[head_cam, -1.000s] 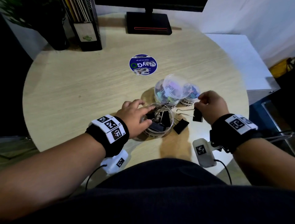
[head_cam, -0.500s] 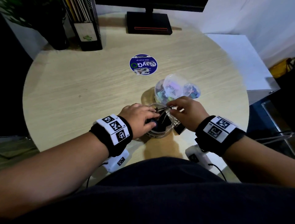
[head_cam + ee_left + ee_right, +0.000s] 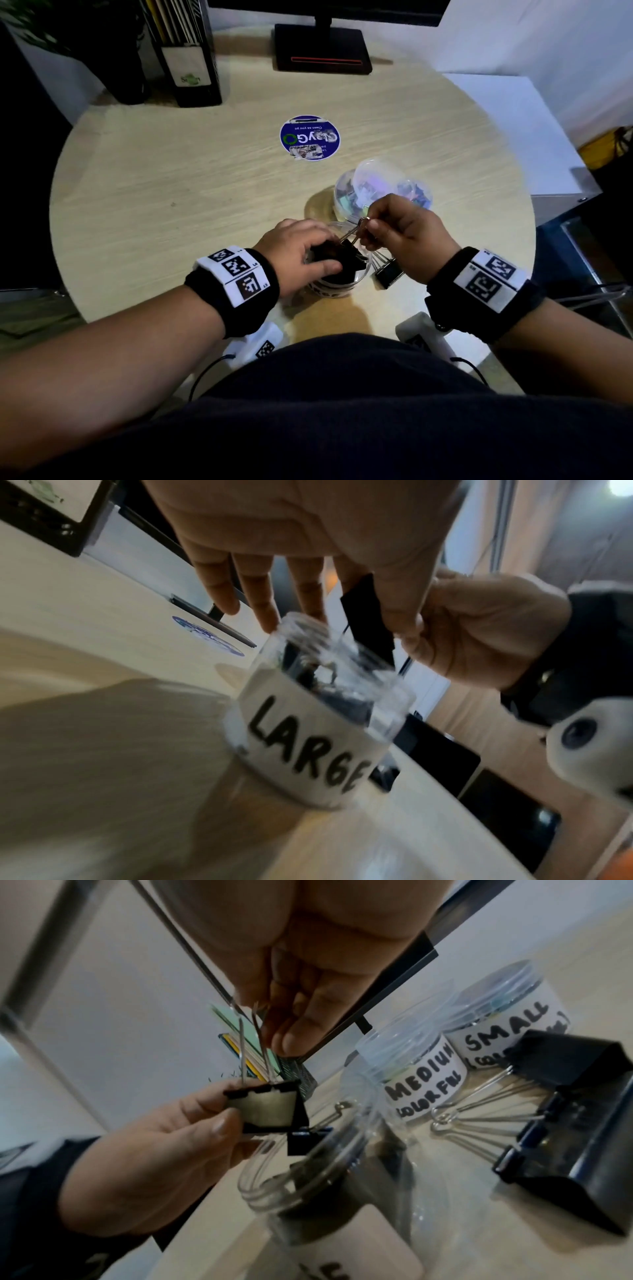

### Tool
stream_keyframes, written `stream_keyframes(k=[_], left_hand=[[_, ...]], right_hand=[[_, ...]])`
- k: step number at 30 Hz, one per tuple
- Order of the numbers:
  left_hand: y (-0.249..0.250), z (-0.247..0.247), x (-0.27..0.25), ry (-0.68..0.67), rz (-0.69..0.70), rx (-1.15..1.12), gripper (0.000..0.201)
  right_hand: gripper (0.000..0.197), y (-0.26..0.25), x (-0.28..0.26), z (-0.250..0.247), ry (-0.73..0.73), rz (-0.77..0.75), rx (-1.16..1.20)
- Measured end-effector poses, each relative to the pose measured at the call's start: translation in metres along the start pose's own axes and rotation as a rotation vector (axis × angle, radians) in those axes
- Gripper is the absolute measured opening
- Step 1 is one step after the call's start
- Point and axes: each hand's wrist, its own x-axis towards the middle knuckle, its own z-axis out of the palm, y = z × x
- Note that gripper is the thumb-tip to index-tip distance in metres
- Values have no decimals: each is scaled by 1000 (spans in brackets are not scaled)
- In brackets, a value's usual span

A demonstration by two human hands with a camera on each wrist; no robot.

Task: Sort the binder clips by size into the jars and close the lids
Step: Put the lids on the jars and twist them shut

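Fingers: right hand pinches wire handles of black clip | left hand grips its body | above open LARGE jar | table

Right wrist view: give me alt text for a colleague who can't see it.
Both hands hold one large black binder clip above the open LARGE jar: the right hand pinches its wire handles, the left hand grips its body. Another black clip lies by the MEDIUM jar and SMALL jar.
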Motion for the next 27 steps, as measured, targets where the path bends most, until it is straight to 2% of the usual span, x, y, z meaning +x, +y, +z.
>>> stream_keyframes(k=[2,3,5,7,10,13,16,18,19,22,25,27], left_hand=[[1,0,3,109,2,-132,51],[3,-2,5,160,-48,-212,38],[3,-5,9,235,-177,-351,12],[0,-6,11,240,-250,-446,12],[-3,-6,12,188,-283,-446,15],[-3,-7,11,187,-278,-439,11],[-2,-8,11,187,-264,-415,12],[-1,-9,10,180,-256,-390,13],[-1,-10,11,176,-254,-381,13],[0,-8,12,169,-260,-391,13],[-2,-7,12,177,-281,-452,16],[-3,-7,12,183,-282,-484,16]], right_hand=[[19,1,3,-2,22,12,43],[17,2,6,-3,33,9,-51],[6,4,8,-7,-1,-21,-386],[14,7,7,-4,-90,-138,-647],[35,15,-2,8,-254,-303,-955],[43,23,-9,15,-240,-310,-1152],[63,21,-9,15,-378,-211,-1177],[68,20,-7,15,-379,-215,-1183],[60,17,-6,14,-348,-214,-1139],[32,14,-4,10,-107,-292,-973],[28,11,3,6,-41,-314,-791],[23,8,3,8,-9,-218,-702]])
